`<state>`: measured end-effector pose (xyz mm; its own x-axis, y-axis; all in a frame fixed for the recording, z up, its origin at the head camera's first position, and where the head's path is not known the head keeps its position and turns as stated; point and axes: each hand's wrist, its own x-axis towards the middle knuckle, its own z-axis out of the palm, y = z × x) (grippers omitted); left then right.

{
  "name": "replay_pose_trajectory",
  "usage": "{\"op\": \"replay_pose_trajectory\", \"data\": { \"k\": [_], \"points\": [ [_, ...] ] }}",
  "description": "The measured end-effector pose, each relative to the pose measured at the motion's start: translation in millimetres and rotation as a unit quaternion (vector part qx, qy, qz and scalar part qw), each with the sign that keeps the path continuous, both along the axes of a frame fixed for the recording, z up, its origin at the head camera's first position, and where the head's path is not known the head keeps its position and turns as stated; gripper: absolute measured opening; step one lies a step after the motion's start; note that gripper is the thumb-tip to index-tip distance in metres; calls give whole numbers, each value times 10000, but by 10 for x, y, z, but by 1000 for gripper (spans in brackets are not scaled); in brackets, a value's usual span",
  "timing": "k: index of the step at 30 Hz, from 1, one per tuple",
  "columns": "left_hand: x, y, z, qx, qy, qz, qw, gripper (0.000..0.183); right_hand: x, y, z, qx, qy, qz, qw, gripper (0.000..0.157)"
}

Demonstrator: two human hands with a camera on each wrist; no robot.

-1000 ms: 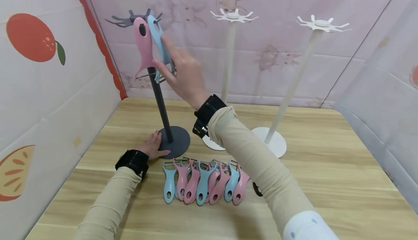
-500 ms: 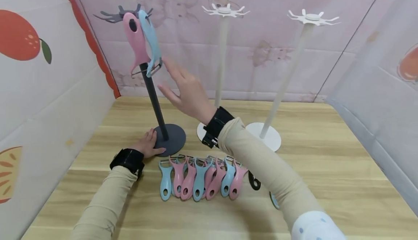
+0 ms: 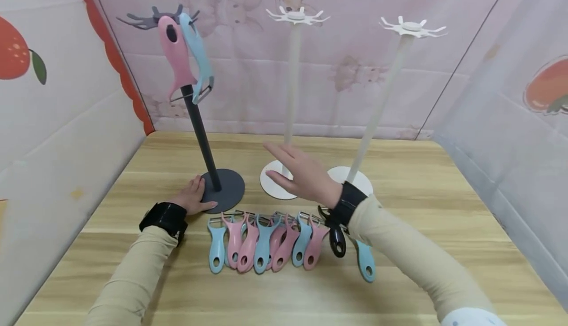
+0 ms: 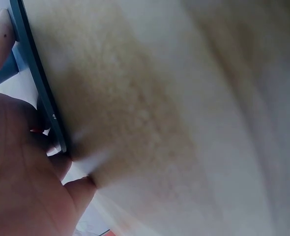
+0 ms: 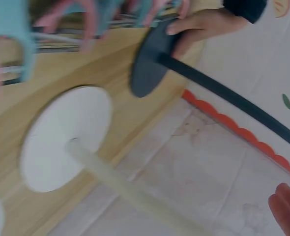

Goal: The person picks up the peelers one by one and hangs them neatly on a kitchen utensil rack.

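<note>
My left hand (image 3: 191,198) rests on the edge of the dark grey stand's round base (image 3: 228,192), thumb lying over it; the left wrist view shows its palm against the base rim. From the top hooks of that stand hang a pink peeler (image 3: 174,52) and a light blue peeler (image 3: 198,52), side by side. My right hand (image 3: 306,175), holding nothing, is in the air with fingers extended, in front of the middle white stand (image 3: 291,79). Below it lie several pink and blue peelers (image 3: 263,247) in an overlapping row, with a black peeler (image 3: 337,242) at its right.
Another blue peeler (image 3: 366,262) lies right of the black one, partly under my right forearm. A second white stand (image 3: 379,104) leans in view farther right. Both white stands carry bare hooks. Patterned cloth walls (image 3: 248,69) enclose the wooden table (image 3: 443,217).
My right hand has let go of the light blue peeler, which hangs on the dark stand, and moved right and down towards the row. My left hand stays on the base.
</note>
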<state>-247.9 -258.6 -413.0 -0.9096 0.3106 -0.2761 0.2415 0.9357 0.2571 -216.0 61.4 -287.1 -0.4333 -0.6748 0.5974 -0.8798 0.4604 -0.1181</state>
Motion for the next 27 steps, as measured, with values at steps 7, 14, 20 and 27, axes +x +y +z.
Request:
{"op": "replay_pose_trajectory", "data": {
  "k": [7, 14, 20, 27],
  "points": [
    [-26, -61, -44, 33, -43, -6, 10000, 101, 106, 376, -260, 169, 43, -268, 9995, 53],
    [25, 22, 35, 26, -2, 2, 10000, 87, 181, 654, -393, 393, -5, -498, 9980, 51],
    [12, 13, 18, 46, -125, 64, 9999, 87, 254, 954, -531, 673, 25, -649, 9956, 48],
    [-14, 12, -2, 85, -236, 120, 9996, 89, 315, 1374, -755, 1445, -174, -444, 9884, 30]
  ]
}}
